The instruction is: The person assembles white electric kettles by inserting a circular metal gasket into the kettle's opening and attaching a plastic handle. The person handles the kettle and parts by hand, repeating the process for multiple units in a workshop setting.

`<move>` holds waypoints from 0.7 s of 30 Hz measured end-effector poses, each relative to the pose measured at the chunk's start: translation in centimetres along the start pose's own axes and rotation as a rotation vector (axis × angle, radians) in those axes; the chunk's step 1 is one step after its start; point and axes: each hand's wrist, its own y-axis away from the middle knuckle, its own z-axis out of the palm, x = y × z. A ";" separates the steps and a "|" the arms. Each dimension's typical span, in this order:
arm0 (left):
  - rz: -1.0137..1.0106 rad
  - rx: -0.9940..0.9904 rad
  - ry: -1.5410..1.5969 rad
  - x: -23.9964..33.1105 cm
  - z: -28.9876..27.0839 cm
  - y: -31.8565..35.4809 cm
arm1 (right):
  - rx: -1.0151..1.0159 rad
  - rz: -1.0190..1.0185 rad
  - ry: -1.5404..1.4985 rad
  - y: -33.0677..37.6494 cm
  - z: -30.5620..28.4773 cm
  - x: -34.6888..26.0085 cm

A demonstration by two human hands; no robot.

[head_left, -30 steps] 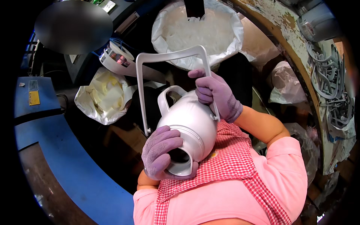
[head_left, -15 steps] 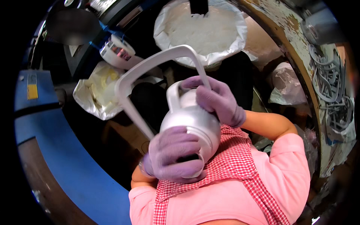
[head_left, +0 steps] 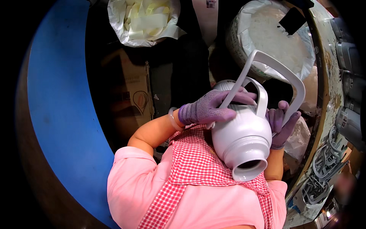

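- I hold a white jug (head_left: 244, 141) in front of my chest, over my red checked apron (head_left: 190, 168). Its open mouth points back at me, maybe so I can look inside.
- My left hand (head_left: 207, 108) in a purple glove lies flat on top of the jug with fingers stretched out. It presses down, I think to keep the jug from rolling.
- My right hand (head_left: 281, 122), also in a purple glove, cups the far side with fingers half curled. Its thumb points up beside a big white loop handle (head_left: 274, 72) that sticks up from the jug.
- Behind the jug is a round tub lined with a clear bag (head_left: 274, 34).
- Farther left, a white bag (head_left: 143, 21) holds pale yellow scraps.
- Below that bag stands a brown cardboard box (head_left: 131, 95) with dark printed marks on its side.
- A white tag (head_left: 207, 15) hangs between the bag and the tub.
- A blue curved rim (head_left: 57, 95) runs along my left.
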 end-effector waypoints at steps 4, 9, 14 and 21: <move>-0.064 0.189 0.035 -0.8 0.9 -0.1 | 0.033 -0.035 -0.030 -0.7 0.5 0.3; 0.232 0.374 -0.653 3.8 -0.8 -3.0 | 0.369 -0.120 -0.020 -2.1 3.3 -3.4; 0.234 0.067 -0.944 7.5 3.1 -4.3 | -0.232 -0.760 1.078 1.2 7.8 -3.7; 0.174 0.021 -0.864 8.1 0.7 -5.0 | 1.010 -0.738 1.139 15.5 -8.5 -4.6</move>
